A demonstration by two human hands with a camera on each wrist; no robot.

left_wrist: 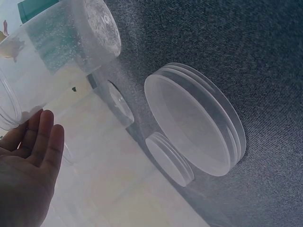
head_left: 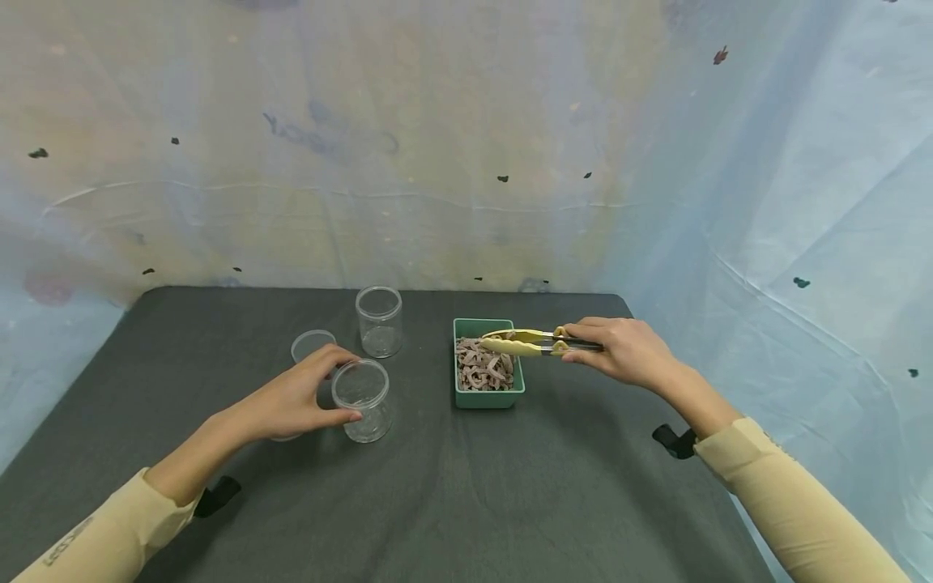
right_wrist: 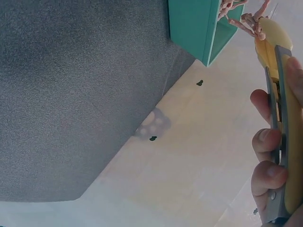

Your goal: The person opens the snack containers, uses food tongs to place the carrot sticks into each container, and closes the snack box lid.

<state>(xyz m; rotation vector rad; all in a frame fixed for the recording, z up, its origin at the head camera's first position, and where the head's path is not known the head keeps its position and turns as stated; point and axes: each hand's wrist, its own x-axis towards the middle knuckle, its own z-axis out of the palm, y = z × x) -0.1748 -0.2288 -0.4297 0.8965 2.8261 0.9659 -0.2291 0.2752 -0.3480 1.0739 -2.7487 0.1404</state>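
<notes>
My left hand (head_left: pixel 302 397) grips a clear plastic jar (head_left: pixel 368 417) near its rim, thumb on the near side and fingers on the far side. In the left wrist view that jar (left_wrist: pixel 61 42) looks see-through, and its base is close to or on the cloth. My right hand (head_left: pixel 619 348) holds yellow-tipped tongs (head_left: pixel 517 344) over a green rectangular container (head_left: pixel 490 399) of greyish-pink strips (head_left: pixel 484 368). In the right wrist view the tongs' tips pinch a few strips (right_wrist: pixel 255 23) beside the green container (right_wrist: pixel 194 33).
A second clear jar (head_left: pixel 379 324) stands farther back on the dark cloth-covered table (head_left: pixel 474 502). Two clear round lids, a nearer one (left_wrist: pixel 194 118) and a farther one (left_wrist: pixel 170 158), lie left of the jars. A pale curtain (head_left: pixel 437 146) hangs behind the table.
</notes>
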